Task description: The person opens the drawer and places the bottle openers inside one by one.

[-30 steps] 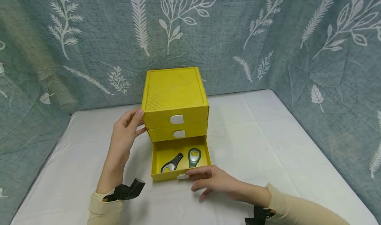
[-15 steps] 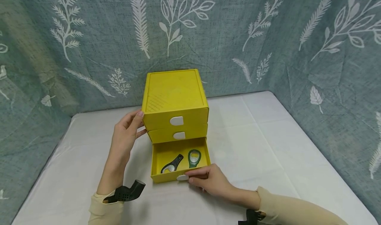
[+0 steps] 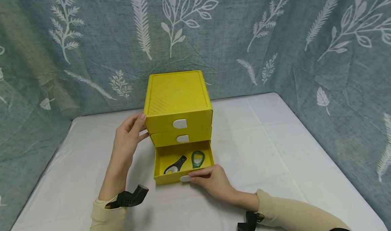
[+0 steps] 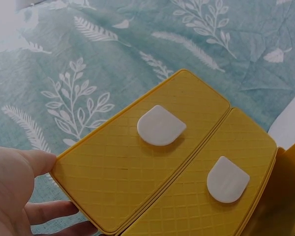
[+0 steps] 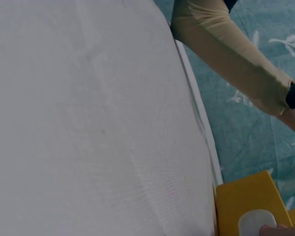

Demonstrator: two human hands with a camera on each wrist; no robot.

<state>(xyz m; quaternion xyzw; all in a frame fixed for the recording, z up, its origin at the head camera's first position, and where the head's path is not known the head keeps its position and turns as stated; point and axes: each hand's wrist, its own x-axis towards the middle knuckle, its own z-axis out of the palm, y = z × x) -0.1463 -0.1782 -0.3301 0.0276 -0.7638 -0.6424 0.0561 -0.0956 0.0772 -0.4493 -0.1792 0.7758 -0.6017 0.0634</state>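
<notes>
A yellow three-drawer box stands on the table with its bottom drawer pulled out. Inside that drawer lie a black bottle opener and a green bottle opener, side by side. My right hand pinches the white handle of this drawer; in the right wrist view only a bit of its fingertips shows at the bottom edge. Against the left side of the box rests my left hand, thumb at the front upper corner and the other fingers fairly straight along the side.
The upper drawer and middle drawer are closed, each with a white handle. White cloth covers the table. Blue-green leaf-patterned fabric hangs right behind the box and along both sides.
My right hand has closed its fingers on the drawer's handle. The bottom drawer, with both bottle openers, has moved slightly inward. My left hand stays at the box's side.
</notes>
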